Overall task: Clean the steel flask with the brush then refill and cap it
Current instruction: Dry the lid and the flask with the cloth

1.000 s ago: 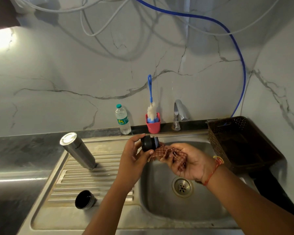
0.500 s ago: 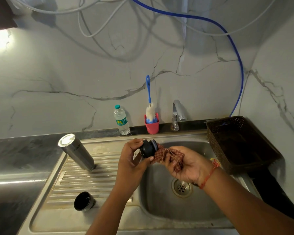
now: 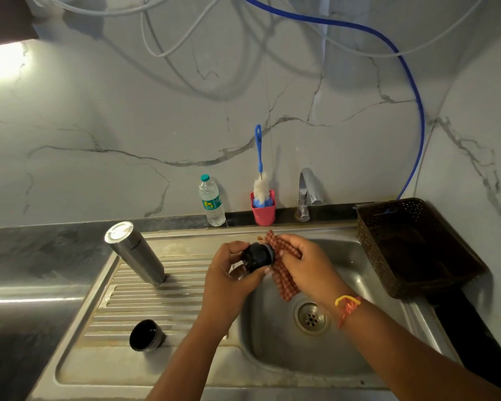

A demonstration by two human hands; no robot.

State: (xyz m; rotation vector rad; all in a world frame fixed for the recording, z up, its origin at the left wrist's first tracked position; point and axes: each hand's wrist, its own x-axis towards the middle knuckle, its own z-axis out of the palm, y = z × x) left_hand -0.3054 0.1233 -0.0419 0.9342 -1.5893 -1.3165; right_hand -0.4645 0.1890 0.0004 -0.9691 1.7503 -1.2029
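The steel flask (image 3: pixel 136 256) stands upside down on the ribbed drainboard, left of my hands. My left hand (image 3: pixel 229 279) grips the flask's black stopper (image 3: pixel 256 256) over the sink's left rim. My right hand (image 3: pixel 307 261) holds a red checked cloth (image 3: pixel 284 273) pressed against the stopper's right end. The flask's black cup lid (image 3: pixel 146 334) lies on the drainboard near the front. The bottle brush (image 3: pixel 259 180), blue handle up, stands in a pink cup (image 3: pixel 263 211) at the back wall.
A small plastic water bottle (image 3: pixel 211 202) stands left of the pink cup. The chrome tap (image 3: pixel 308 195) rises behind the sink basin (image 3: pixel 365 285). A dark perforated basket (image 3: pixel 411 244) sits at the right. Blue and white hoses hang on the marble wall.
My right hand has turned over and moved the cloth up around the stopper's right end; the cloth now hangs below the hand. The left hand keeps its grip on the stopper.
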